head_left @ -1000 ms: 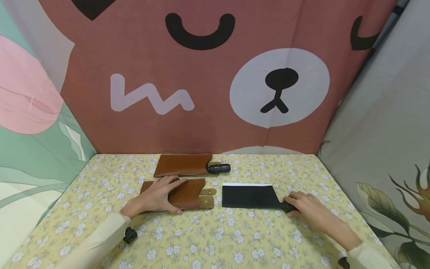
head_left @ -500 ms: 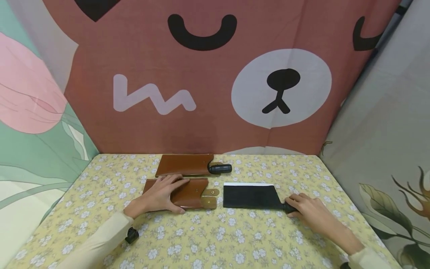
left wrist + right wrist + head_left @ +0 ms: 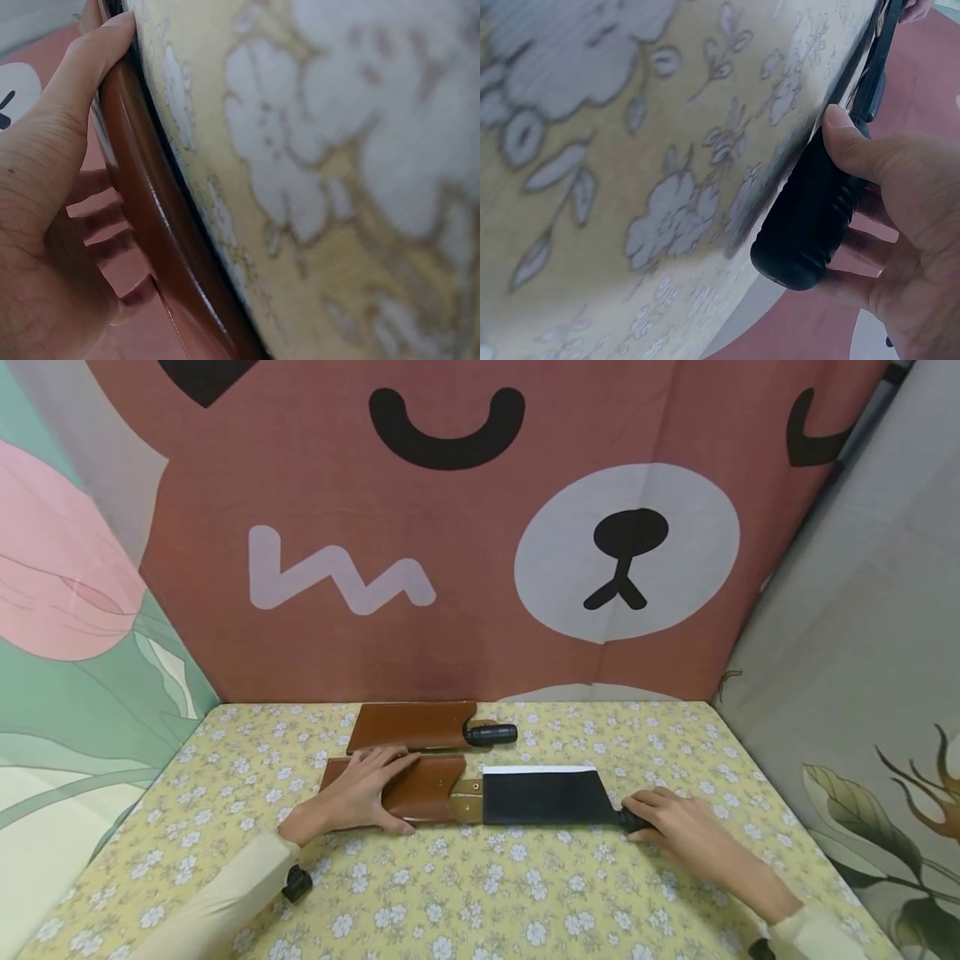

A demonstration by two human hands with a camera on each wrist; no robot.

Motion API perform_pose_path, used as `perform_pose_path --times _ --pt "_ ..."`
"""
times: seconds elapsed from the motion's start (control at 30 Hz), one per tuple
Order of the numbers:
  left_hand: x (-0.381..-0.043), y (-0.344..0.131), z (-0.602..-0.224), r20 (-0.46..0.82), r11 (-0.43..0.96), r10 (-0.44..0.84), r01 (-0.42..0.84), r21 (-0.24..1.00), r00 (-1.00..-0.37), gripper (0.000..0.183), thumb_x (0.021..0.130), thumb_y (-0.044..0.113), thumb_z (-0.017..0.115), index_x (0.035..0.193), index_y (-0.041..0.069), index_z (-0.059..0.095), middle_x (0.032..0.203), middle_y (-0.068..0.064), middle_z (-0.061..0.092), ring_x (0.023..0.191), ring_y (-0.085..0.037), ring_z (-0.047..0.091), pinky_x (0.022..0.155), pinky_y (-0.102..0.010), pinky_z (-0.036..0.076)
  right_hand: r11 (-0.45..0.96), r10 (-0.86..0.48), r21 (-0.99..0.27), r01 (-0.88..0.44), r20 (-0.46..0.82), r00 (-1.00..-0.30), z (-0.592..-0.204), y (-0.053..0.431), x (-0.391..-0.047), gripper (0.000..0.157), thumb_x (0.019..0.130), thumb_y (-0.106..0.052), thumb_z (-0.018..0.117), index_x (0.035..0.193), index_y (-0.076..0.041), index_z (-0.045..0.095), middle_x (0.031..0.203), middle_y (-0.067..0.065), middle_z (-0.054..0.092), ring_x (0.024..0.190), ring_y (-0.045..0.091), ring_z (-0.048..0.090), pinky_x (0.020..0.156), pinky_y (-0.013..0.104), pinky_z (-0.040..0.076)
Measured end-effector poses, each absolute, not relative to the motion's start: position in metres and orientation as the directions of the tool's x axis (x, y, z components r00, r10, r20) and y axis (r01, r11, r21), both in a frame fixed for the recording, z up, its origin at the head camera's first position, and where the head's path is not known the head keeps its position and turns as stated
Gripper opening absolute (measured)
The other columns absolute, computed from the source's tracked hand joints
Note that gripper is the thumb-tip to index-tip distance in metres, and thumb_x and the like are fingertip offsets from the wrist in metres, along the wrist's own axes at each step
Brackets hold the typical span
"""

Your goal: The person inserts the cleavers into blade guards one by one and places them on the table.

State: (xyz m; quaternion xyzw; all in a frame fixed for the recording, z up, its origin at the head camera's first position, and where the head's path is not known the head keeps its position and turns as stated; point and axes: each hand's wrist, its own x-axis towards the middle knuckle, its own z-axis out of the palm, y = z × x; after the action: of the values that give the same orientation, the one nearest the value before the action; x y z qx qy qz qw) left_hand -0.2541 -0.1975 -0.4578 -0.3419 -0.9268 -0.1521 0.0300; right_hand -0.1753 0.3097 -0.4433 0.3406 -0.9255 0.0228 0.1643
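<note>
A black cleaver (image 3: 545, 797) with a bright upper edge lies level over the cloth, its blade pointing left. My right hand (image 3: 671, 827) grips its black handle (image 3: 810, 210), the thumb laid along one side. The blade's front end overlaps the tan snap straps (image 3: 467, 808) of a brown leather knife sheath (image 3: 423, 789). Across that sheath spreads my left hand (image 3: 356, 793), with the thumb at the near edge and fingertips toward the far edge. In the left wrist view the thumb (image 3: 90, 64) presses against the sheath's side (image 3: 150, 187).
Behind lies a second brown sheath (image 3: 412, 727), with a black knife handle (image 3: 491, 734) sticking out of its right end. A yellow flowered cloth (image 3: 465, 893) covers the table. A curtain with a bear print (image 3: 480, 652) hangs along the back edge, and printed cloths flank both sides.
My right hand has moved the cleaver left, bringing the blade's front end from beside the straps to over them. The left hand stays on the sheath.
</note>
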Motion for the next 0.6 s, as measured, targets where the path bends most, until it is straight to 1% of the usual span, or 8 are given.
perform_pose_path --times 0.13,0.3,0.47,0.6 --pt "-0.256 -0.197 -0.458 0.156 0.719 0.622 0.639 0.274 -0.767 0.121 0.067 0.072 0.088 0.159 0.008 0.045 0.157 -0.021 0.046 0.144 -0.043 0.045 0.111 -0.072 0.029 0.765 -0.626 0.045 -0.643 0.292 -0.724 -0.441 0.303 -0.176 0.041 0.085 -0.026 0.086 0.120 -0.007 0.077 0.111 0.008 0.074 0.092 0.025 0.071 0.056 0.023 0.053" --pt "-0.259 -0.197 -0.459 0.146 0.714 0.624 0.636 0.293 -0.768 0.123 0.066 0.073 0.089 0.159 0.007 0.043 0.159 -0.020 0.044 0.144 -0.041 0.043 0.110 -0.072 0.029 0.781 -0.608 0.020 -0.624 0.258 -0.751 -0.440 0.297 -0.175 0.043 0.086 -0.028 0.085 0.122 -0.006 0.076 0.113 0.009 0.075 0.094 0.026 0.072 0.058 0.024 0.054" --pt "-0.259 -0.197 -0.458 0.138 0.711 0.620 0.627 0.318 -0.772 0.124 0.065 0.070 0.091 0.160 0.006 0.043 0.160 -0.021 0.042 0.145 -0.042 0.041 0.111 -0.073 0.027 0.779 -0.609 -0.005 -0.627 0.233 -0.758 -0.438 0.293 -0.177 0.044 0.087 -0.026 0.085 0.124 -0.005 0.075 0.115 0.011 0.075 0.096 0.028 0.072 0.065 0.031 0.060" --pt "-0.259 -0.194 -0.458 0.140 0.703 0.626 0.633 0.323 -0.767 0.123 0.065 0.070 0.091 0.159 0.006 0.043 0.159 -0.021 0.043 0.144 -0.041 0.042 0.110 -0.072 0.028 0.771 -0.618 -0.019 -0.636 0.220 -0.755 -0.437 0.292 -0.179 0.044 0.087 -0.027 0.084 0.124 -0.005 0.076 0.116 0.011 0.075 0.097 0.028 0.072 0.068 0.034 0.061"
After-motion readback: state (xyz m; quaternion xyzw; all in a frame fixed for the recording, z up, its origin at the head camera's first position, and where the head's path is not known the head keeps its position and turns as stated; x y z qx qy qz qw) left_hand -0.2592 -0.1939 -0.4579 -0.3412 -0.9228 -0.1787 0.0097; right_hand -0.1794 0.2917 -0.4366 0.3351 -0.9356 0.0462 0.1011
